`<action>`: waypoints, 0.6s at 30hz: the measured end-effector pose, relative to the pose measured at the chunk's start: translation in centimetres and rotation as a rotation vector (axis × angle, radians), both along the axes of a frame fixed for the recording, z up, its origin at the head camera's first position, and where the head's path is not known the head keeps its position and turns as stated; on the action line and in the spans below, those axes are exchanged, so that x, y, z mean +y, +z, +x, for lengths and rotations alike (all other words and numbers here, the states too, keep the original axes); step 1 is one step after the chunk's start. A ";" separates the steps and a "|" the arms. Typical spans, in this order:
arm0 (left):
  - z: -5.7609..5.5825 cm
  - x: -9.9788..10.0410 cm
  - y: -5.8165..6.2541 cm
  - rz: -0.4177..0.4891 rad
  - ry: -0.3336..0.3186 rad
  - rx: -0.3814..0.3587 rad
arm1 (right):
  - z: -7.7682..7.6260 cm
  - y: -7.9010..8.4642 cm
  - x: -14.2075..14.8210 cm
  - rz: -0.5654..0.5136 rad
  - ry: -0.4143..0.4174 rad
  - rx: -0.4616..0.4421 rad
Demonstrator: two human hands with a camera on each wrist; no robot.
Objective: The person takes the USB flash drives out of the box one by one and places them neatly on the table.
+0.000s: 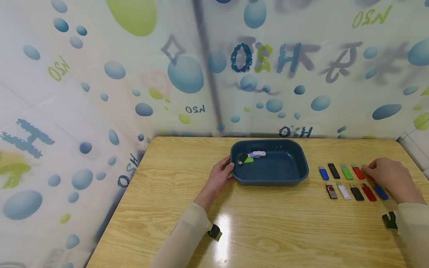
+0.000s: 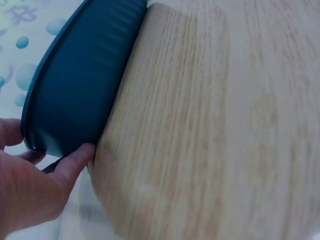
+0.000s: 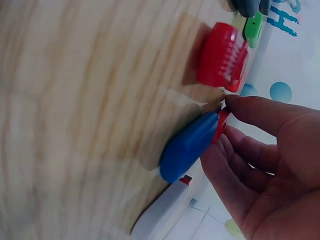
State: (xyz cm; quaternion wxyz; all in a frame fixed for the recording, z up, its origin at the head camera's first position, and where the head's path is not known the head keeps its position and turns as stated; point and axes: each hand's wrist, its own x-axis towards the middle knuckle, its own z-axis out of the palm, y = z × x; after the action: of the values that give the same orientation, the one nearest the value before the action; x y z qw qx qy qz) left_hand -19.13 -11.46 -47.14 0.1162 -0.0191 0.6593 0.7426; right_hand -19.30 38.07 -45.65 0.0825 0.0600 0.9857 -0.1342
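Note:
A dark blue plastic basin (image 1: 268, 182) stands on the table. My left hand (image 1: 219, 175) grips its left end, thumb at the rim and fingertips low on the wall, as the left wrist view shows (image 2: 45, 185). Inside lie a black USB stick (image 1: 242, 159), a green one (image 1: 248, 160) and a white and purple one (image 1: 258, 154). At the right, my right hand (image 1: 390, 176) pinches a red USB stick (image 3: 221, 125) at the end of the back row; fingers hide most of it. Just in front lies a blue USB stick (image 1: 381, 191).
Two rows of USB sticks lie right of the basin, among them a blue (image 1: 323, 173), a green (image 1: 346, 172) and a black one (image 1: 356, 192). A white stick (image 3: 160, 212) lies beyond the blue one in the right wrist view. A printed curtain (image 1: 201, 123) borders the table (image 1: 174, 178).

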 end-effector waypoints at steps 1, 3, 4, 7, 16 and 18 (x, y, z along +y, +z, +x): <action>0.0 0.0 0.0 -0.002 0.000 -0.002 | 0.0 0.0 0.0 0.002 -0.001 -0.002; 0.0 0.0 0.0 -0.004 0.000 -0.002 | 0.0 0.0 0.0 0.006 -0.002 -0.007; 0.0 0.0 0.0 -0.005 0.000 -0.005 | 0.0 -0.1 0.0 0.008 -0.003 -0.009; 0.0 0.0 0.1 -0.005 0.001 -0.009 | 0.0 -0.1 0.0 0.011 -0.003 -0.017; 0.0 0.0 0.1 0.002 0.001 -0.004 | -0.1 0.0 0.0 0.006 0.011 -0.021; 0.0 0.0 0.1 0.001 -0.002 0.003 | 0.0 0.1 -0.2 0.003 0.009 -0.015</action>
State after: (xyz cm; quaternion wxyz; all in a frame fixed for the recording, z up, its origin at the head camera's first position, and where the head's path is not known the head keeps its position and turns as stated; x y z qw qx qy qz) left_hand -19.10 -11.46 -47.02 0.1157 -0.0173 0.6591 0.7429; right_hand -19.32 37.89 -45.58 0.0905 0.0569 0.9855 -0.1319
